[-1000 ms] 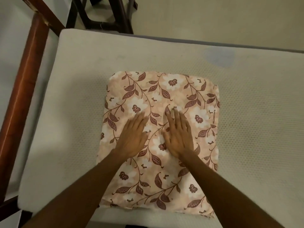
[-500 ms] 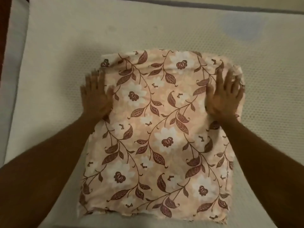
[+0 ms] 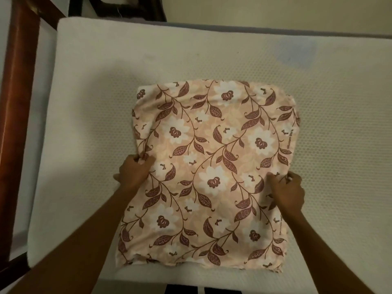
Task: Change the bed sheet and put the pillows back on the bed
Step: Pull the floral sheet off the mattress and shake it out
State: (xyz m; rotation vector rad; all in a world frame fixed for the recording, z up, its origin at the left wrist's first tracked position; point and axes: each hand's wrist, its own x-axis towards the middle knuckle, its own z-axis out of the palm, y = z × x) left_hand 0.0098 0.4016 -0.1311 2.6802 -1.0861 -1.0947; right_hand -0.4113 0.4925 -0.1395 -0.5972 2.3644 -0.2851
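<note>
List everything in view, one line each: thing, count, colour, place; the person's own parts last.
folded floral bed sheet: one, peach with white flowers and maroon leaves, middle of the mattress.
mattress: one, white, dimpled, fills most of the view.
stain: one, pale blue, far right of the mattress.
bed frame: one, reddish-brown wood, along the left edge.
dark furniture legs: count unclear, near black, top left beyond the mattress.
floor: one, cream, beyond the far edge.
left hand: one, pinches the sheet's left edge.
right hand: one, grips the sheet's right edge.
</note>
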